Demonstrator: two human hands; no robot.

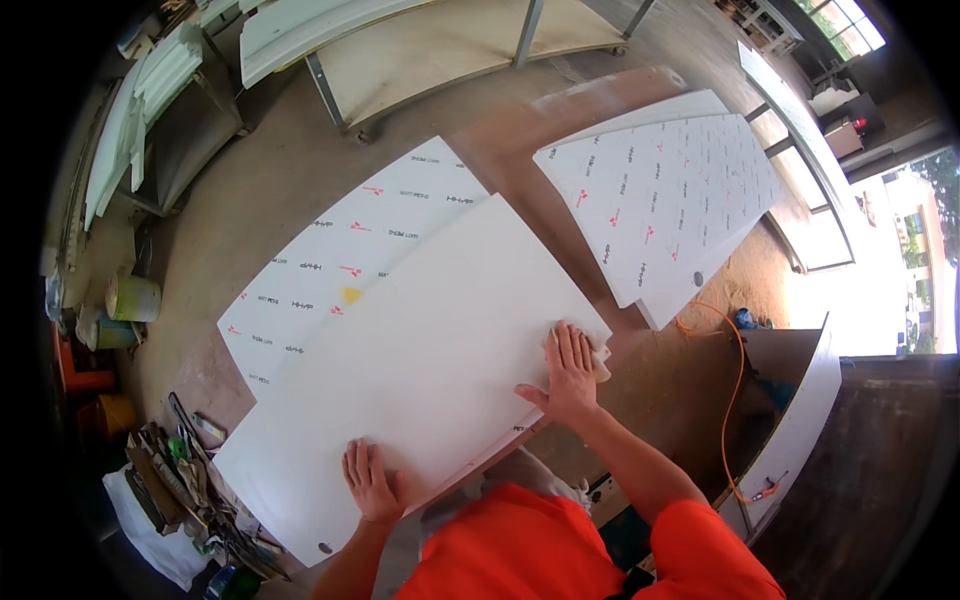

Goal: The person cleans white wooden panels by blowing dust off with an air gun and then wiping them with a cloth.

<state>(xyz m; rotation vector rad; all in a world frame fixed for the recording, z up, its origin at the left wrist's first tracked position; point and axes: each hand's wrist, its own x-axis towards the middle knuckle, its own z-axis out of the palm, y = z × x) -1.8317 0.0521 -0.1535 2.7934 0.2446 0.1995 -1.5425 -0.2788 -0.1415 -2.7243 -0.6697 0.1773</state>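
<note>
A plain white panel (420, 340) lies on top of a printed white panel (380, 215), which sticks out beyond its far left side. My left hand (373, 484) rests flat near the panel's close edge, its fingers stretched out and nothing in it. Close to the right end, my right hand (568, 378) presses down on a pale crumpled cloth (601, 362), partly hidden under the fingers. A small yellow mark (351, 295) shows beside the plain panel's far edge.
More printed panels (660, 190) lie to the right on a brown surface. An orange hose (738, 400) curves past a standing board (800, 430). Assorted tools (190, 470) crowd the left. White boards (290, 35) rest on a wheeled rack farther off.
</note>
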